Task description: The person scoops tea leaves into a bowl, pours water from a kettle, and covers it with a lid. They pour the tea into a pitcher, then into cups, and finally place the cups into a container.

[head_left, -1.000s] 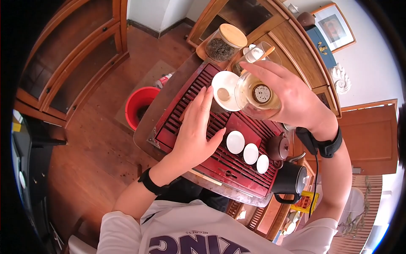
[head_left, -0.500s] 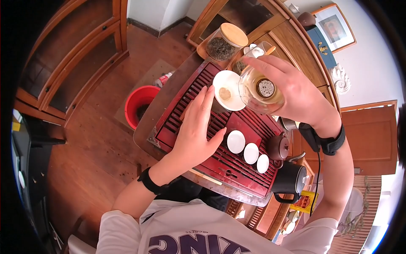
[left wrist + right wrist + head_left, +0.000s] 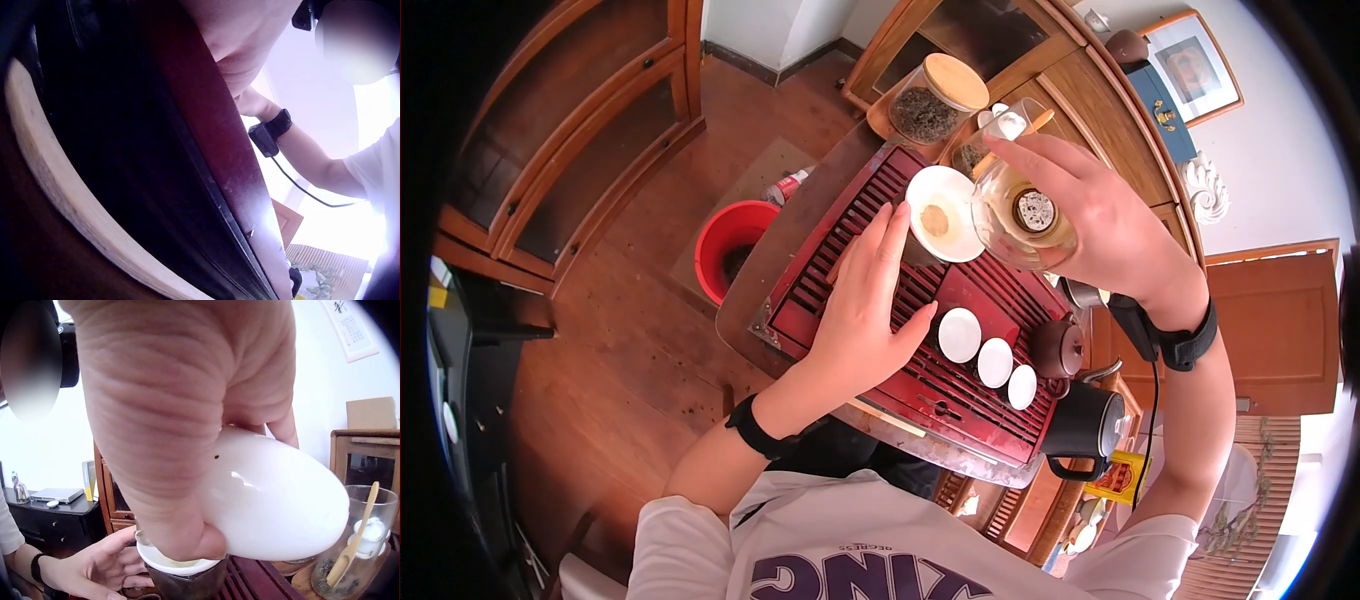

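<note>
My right hand grips a rounded vessel, see-through in the head view with a speckled round part inside; the right wrist view shows its body white and glossy. Its edge overlaps a white bowl with a brownish patch inside. The right wrist view shows the bowl's white rim above a dark body. My left hand has straight fingers, thumb apart, fingertips at the bowl's left side; whether they touch it I cannot tell. Three white cups stand on the red slatted tray.
A brown teapot and a black kettle stand by the tray's right end. Behind are a wooden-lidded jar of dark leaves and a glass holding a wooden scoop. A red bin is on the floor at left.
My right hand and the vessel have shifted slightly right. The bowl has also moved a little to the right, and the patch in it looks browner. My left hand has barely moved.
</note>
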Available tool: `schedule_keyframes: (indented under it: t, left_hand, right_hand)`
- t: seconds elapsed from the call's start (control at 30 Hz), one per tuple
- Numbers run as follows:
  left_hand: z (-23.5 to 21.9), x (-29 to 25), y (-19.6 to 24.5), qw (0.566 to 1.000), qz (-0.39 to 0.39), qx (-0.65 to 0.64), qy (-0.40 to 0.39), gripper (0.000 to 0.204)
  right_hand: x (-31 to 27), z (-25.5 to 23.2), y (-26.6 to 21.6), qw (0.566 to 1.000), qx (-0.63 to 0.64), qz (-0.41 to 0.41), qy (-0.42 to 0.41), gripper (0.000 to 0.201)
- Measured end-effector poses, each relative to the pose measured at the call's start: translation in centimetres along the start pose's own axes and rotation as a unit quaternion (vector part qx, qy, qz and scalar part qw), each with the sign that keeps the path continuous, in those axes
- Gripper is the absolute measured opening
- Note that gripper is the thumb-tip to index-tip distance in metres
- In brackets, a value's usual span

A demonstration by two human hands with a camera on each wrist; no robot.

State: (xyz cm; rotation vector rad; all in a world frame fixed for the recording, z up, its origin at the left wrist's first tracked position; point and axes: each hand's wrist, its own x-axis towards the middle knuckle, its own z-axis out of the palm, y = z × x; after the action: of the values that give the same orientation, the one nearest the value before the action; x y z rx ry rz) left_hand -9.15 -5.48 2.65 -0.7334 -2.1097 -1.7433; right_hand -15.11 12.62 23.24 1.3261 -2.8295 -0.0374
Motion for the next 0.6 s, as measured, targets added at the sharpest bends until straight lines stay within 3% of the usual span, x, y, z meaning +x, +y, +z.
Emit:
schedule_keyframes:
  t: [0.6]
  left_hand:
    - [-0.25,-0.04,0.13,1.0,-0.011,0.017,-0.018,0.096]
  right_hand:
    - [0.55,-0.66,-0.25,0.998,-0.054,-0.013,0.015,0.079]
